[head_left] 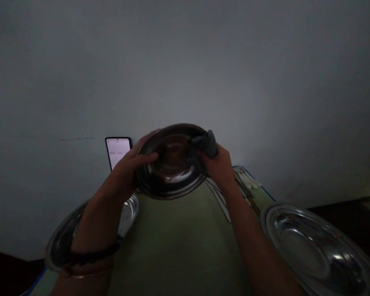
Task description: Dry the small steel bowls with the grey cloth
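My left hand (130, 168) grips the left rim of a round steel bowl (169, 172), held tilted above the green table (179, 242) with its inside facing me. My right hand (217, 166) is closed around a dark grey cloth or scrubber (207, 143) pressed against the bowl's upper right rim. A dark band sits on my left wrist. The light is dim.
A steel plate (311, 246) lies at the right on the table. Another steel plate (64, 238) lies at the left, partly under my left arm. A phone (119, 151) with a lit timer screen leans on the grey wall. Several thin utensils (245, 181) lie behind my right wrist.
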A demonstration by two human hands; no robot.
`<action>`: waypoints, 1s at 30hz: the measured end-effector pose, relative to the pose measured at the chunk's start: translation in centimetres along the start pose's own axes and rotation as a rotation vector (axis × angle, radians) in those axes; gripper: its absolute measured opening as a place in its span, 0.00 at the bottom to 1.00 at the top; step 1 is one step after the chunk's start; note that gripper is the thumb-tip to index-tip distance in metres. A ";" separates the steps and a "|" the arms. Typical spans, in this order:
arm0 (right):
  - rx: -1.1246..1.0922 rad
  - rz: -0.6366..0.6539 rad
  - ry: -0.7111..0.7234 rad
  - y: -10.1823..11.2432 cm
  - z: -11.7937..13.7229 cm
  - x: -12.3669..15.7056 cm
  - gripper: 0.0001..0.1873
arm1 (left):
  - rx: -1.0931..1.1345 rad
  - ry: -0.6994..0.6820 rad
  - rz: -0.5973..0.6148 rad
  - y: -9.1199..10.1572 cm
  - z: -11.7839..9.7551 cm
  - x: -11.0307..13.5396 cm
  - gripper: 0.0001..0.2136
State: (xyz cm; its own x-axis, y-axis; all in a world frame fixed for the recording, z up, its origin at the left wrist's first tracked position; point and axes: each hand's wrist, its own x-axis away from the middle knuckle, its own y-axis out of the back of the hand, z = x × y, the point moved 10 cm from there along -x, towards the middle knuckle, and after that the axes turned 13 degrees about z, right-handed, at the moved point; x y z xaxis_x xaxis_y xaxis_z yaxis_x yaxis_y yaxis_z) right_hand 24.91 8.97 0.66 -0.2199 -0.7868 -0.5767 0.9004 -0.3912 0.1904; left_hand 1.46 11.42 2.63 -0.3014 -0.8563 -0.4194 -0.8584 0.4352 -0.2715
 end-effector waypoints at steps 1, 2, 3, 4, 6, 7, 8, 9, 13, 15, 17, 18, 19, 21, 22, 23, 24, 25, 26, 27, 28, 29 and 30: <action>0.102 0.031 0.083 0.4 1.7 0.0 0.08 | -0.111 0.064 0.134 -0.9 0.2 0.0 0.22; 0.182 0.049 0.153 0.6 3.2 0.1 0.06 | -0.188 0.108 0.234 -1.7 0.5 0.2 0.23; 0.240 0.048 0.205 1.0 4.4 0.4 0.05 | -0.244 0.134 0.320 -2.5 0.8 0.5 0.24; 0.283 0.036 0.244 1.3 5.3 0.6 0.04 | -0.272 0.136 0.378 -3.1 0.9 0.8 0.24; 0.327 -0.014 0.281 1.9 6.2 1.1 0.04 | -0.236 0.107 0.414 -4.0 0.8 1.0 0.22; 0.329 -0.040 0.285 2.2 6.3 1.2 0.05 | -0.205 0.092 0.412 -4.3 0.7 1.0 0.21; 0.317 -0.066 0.280 2.4 6.2 1.3 0.05 | -0.178 0.079 0.400 -4.5 0.6 1.0 0.21; 0.293 -0.093 0.264 2.6 5.9 1.3 0.06 | -0.156 0.062 0.380 -4.6 0.5 0.9 0.21; 0.132 -0.154 0.178 2.3 4.0 1.0 0.09 | -0.053 0.022 0.285 -3.8 0.5 0.4 0.18; 0.054 -0.167 0.132 1.7 3.0 1.0 0.11 | 0.029 0.027 0.203 -3.0 0.7 0.2 0.14; -0.068 -0.193 0.067 0.9 1.6 1.1 0.13 | 0.128 0.028 0.083 -2.1 1.0 0.2 0.10; -0.154 -0.209 0.027 0.3 0.7 1.3 0.14 | 0.168 0.019 0.023 -1.7 1.1 0.3 0.09; -0.245 -0.223 -0.014 -0.3 -0.2 1.5 0.16 | 0.199 -0.004 -0.035 -1.5 1.2 0.4 0.09; -0.382 -0.232 -0.092 -1.8 -1.7 2.0 0.18 | 0.247 -0.064 -0.149 -1.2 1.3 0.6 0.08; -0.407 -0.233 -0.127 -2.4 -2.2 2.2 0.18 | 0.274 -0.082 -0.215 -1.0 1.6 0.9 0.08; -0.398 -0.233 -0.155 -2.9 -2.5 2.4 0.18 | 0.309 -0.087 -0.284 -0.8 2.1 1.1 0.06; -0.365 -0.234 -0.170 -3.0 -2.6 2.5 0.18 | 0.341 -0.078 -0.342 -0.6 2.7 1.4 0.05; -0.318 -0.234 -0.169 -2.9 -2.5 2.6 0.19 | 0.366 -0.054 -0.380 -0.5 3.4 1.5 0.03; -0.263 -0.230 -0.154 -2.6 -2.3 2.5 0.20 | 0.376 -0.018 -0.396 -0.5 3.9 1.6 0.02; -0.203 -0.215 -0.130 -2.2 -1.9 2.3 0.20 | 0.370 0.021 -0.393 -0.6 4.2 1.5 0.02; -0.137 -0.188 -0.107 -1.7 -1.5 2.0 0.21 | 0.358 0.058 -0.379 -0.5 4.3 1.4 0.02; -0.067 -0.152 -0.089 -1.2 -1.1 1.6 0.21 | 0.337 0.092 -0.357 -0.4 4.2 1.3 0.02; 0.005 -0.111 -0.078 -0.7 -0.9 1.3 0.20 | 0.306 0.120 -0.324 -0.3 3.9 1.2 0.03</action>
State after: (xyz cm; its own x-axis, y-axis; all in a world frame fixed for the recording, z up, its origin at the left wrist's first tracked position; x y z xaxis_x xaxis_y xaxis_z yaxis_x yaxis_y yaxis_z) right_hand 24.29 8.64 -0.92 -0.3472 -0.7733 -0.5306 0.8670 -0.4804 0.1328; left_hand 2.94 11.36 -1.17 -0.0988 -0.9801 -0.1723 -0.7599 0.1861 -0.6228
